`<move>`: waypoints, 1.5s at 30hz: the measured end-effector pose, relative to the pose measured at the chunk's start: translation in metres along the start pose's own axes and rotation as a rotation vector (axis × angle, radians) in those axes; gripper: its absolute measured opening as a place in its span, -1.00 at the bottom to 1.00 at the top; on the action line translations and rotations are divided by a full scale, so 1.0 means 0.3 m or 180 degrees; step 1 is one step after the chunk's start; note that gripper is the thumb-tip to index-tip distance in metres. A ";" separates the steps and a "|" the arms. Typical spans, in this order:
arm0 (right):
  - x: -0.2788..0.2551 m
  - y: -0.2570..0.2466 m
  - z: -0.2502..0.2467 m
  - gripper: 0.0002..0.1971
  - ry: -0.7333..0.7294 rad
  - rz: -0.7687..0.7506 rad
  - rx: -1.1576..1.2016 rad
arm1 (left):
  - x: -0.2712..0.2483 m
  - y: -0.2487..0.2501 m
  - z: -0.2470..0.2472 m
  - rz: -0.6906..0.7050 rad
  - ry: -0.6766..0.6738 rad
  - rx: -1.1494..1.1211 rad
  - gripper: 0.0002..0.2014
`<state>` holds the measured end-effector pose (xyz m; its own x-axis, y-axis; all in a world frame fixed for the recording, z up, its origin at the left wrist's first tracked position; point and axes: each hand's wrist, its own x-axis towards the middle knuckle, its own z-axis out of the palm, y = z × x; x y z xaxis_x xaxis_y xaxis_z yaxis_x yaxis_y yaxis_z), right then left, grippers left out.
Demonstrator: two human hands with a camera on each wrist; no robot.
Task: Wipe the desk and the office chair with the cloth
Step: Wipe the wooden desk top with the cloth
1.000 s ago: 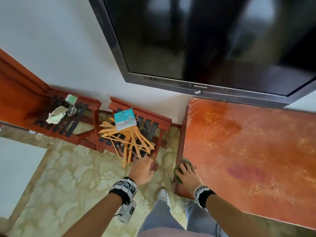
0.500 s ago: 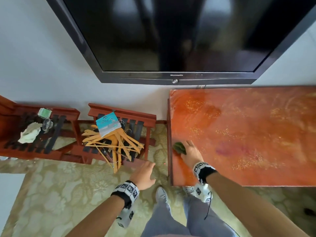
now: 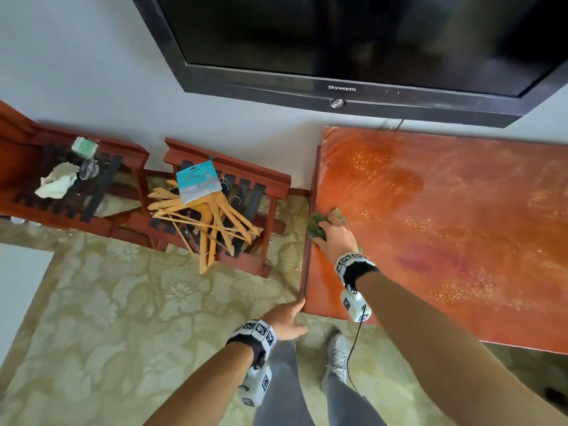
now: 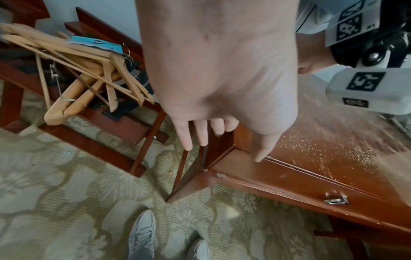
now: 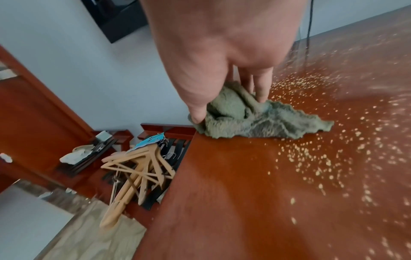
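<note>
One cloth (image 5: 251, 116), bunched under right hand (image 3: 336, 238) at desk (image 3: 445, 241) edge; left hand (image 3: 284, 318) slack, empty; best swept flat across crumbs.

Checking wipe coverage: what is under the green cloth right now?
The green cloth lies on the desk at its left edge, pressed by the right hand. Pale crumbs surround it; any beneath are hidden.

The counter (image 3: 445, 229) was reddish-brown wood with a glossy, smooth finish, speckled with pale crumb-like grit. The cloth (image 5: 255, 119) was green, nappy, matt terry fabric. The hangers (image 3: 209, 222) were pale, smooth wood with thin metal hooks. The rack (image 3: 227, 170) beneath them was polished red wood. The carpet (image 3: 123, 302) was matt, woven and floral-patterned.
</note>
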<state>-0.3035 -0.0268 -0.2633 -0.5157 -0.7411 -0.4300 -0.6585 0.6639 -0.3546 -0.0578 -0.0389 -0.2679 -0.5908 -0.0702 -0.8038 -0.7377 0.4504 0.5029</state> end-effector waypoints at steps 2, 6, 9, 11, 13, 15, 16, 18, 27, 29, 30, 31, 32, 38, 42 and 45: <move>-0.031 -0.005 0.031 -0.69 0.0093 -0.0122 -0.0072 | -0.001 0.000 0.022 -0.0040 -0.0018 -0.0176 -0.11; -0.154 0.003 0.120 -0.69 -0.0146 -0.0537 -0.0528 | -0.010 0.002 0.034 -0.0193 -0.0001 -0.0354 -0.16; -0.273 0.022 0.175 -0.62 -0.0399 -0.0819 -0.0879 | -0.025 -0.013 0.042 -0.0306 0.0060 -0.0374 -0.23; -0.354 0.038 0.198 -0.60 -0.0545 -0.1036 -0.0954 | -0.038 -0.033 0.048 -0.0384 0.0133 -0.0431 -0.24; -0.435 0.065 0.218 -0.58 -0.0711 -0.1337 -0.1034 | -0.065 -0.030 0.046 -0.0479 0.0201 -0.0361 -0.26; -0.511 0.097 0.242 -0.55 -0.0748 -0.1606 -0.1160 | -0.094 -0.017 0.040 -0.0537 0.0319 -0.0400 -0.31; -0.538 0.114 0.263 -0.53 -0.0756 -0.1687 -0.1272 | -0.102 -0.011 0.037 -0.0536 0.0364 -0.0419 -0.32; -0.569 0.144 0.298 -0.50 -0.0692 -0.1915 -0.1507 | -0.111 0.008 0.030 -0.0486 0.0519 -0.0409 -0.30; -0.495 0.183 0.189 -0.51 -0.0681 -0.2532 -0.1334 | -0.023 0.113 0.020 -0.0369 0.1019 -0.0711 -0.29; -0.461 0.203 0.183 -0.54 -0.0808 -0.2638 -0.1327 | 0.003 0.118 0.034 -0.0352 0.1048 -0.0980 -0.32; -0.446 0.210 0.177 -0.53 -0.0862 -0.2653 -0.1340 | 0.019 0.118 0.043 -0.0335 0.1061 -0.1055 -0.35; -0.431 0.214 0.169 -0.52 -0.0880 -0.2673 -0.1358 | 0.023 0.128 0.047 -0.0329 0.1074 -0.1128 -0.38; -0.417 0.216 0.163 -0.53 -0.0864 -0.2676 -0.1348 | 0.036 0.123 0.056 -0.0341 0.1130 -0.1161 -0.42; -0.283 0.177 0.062 -0.57 -0.0439 -0.1643 -0.1026 | 0.038 0.141 0.055 -0.0546 0.1208 -0.1867 -0.40; -0.188 0.116 -0.002 -0.38 -0.0410 -0.1156 -0.0857 | 0.094 0.101 0.075 -0.0587 0.1250 -0.2104 -0.37; -0.177 0.090 0.010 -0.43 -0.0368 -0.1004 -0.0760 | 0.076 0.124 0.068 -0.0618 0.1353 -0.2337 -0.41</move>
<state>-0.2923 0.0308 -0.2524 -0.2122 -0.8793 -0.4264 -0.8901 0.3540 -0.2871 -0.0920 -0.0056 -0.2739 -0.3965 -0.4785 -0.7834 -0.7758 -0.2816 0.5647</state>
